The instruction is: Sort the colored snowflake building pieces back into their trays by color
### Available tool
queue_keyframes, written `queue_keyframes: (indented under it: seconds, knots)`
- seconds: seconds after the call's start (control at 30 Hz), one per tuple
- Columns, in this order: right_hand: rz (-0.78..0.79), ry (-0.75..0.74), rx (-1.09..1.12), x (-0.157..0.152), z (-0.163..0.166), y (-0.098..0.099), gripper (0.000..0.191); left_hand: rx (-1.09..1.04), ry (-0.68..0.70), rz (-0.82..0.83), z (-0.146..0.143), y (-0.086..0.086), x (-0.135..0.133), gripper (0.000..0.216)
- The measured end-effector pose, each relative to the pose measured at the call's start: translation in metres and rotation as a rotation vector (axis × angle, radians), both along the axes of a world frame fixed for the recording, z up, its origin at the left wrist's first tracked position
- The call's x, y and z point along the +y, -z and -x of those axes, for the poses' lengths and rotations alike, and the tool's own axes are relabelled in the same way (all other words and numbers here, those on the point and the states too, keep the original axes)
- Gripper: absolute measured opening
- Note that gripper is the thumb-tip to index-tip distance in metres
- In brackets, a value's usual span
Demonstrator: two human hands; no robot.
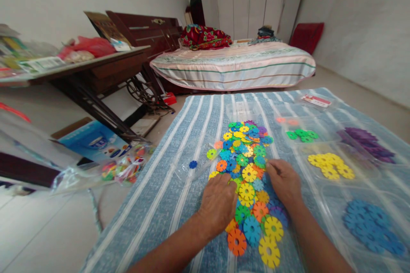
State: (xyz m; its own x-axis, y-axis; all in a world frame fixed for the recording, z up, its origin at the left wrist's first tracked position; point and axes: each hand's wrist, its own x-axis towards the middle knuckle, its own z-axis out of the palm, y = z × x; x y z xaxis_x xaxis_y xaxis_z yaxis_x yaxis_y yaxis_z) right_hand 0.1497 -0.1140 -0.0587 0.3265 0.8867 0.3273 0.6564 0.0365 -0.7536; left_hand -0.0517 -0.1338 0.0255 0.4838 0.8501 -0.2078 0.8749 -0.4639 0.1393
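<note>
1. Head view: mixed notched discs (242, 160) lie on the striped cloth (144, 226) between both hands, presumably for easy reach.
2. Left hand (219, 200), at the pile's eight o'clock: fingers curled, grip hidden.
3. Right hand (284, 179), three o'clock: fingertips by a green disc (260, 161); whether clamped is unclear.
4. Clear boxes (335, 209), two to four o'clock, seemingly separate colours.

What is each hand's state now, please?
Left hand: fingers curled at the pile; grip hidden.
Right hand: at the pile's edge; grip cannot be told.
</note>
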Motion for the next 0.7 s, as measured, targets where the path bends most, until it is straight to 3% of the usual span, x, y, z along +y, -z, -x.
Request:
queue_keyframes:
  seconds: [0.4, 0.53, 0.6, 0.7]
  knots:
    - [-0.004, -0.011, 0.011, 0.000, 0.001, -0.001, 0.030, -0.017, 0.042, -0.049, 0.000, 0.001, 0.000, 0.017]
    - [0.005, -0.006, 0.020, -0.001, 0.001, -0.001, 0.029, -0.175, -0.025, -0.126, 0.019, -0.021, 0.024, 0.026]
    - [0.010, -0.006, 0.014, -0.001, 0.000, 0.000, 0.030, -0.236, -0.129, -0.193, 0.031, -0.036, 0.044, 0.030]
    - [0.009, -0.005, 0.000, 0.000, -0.001, 0.002, 0.030, -0.099, -0.274, -0.228, 0.044, -0.051, 0.076, 0.029]
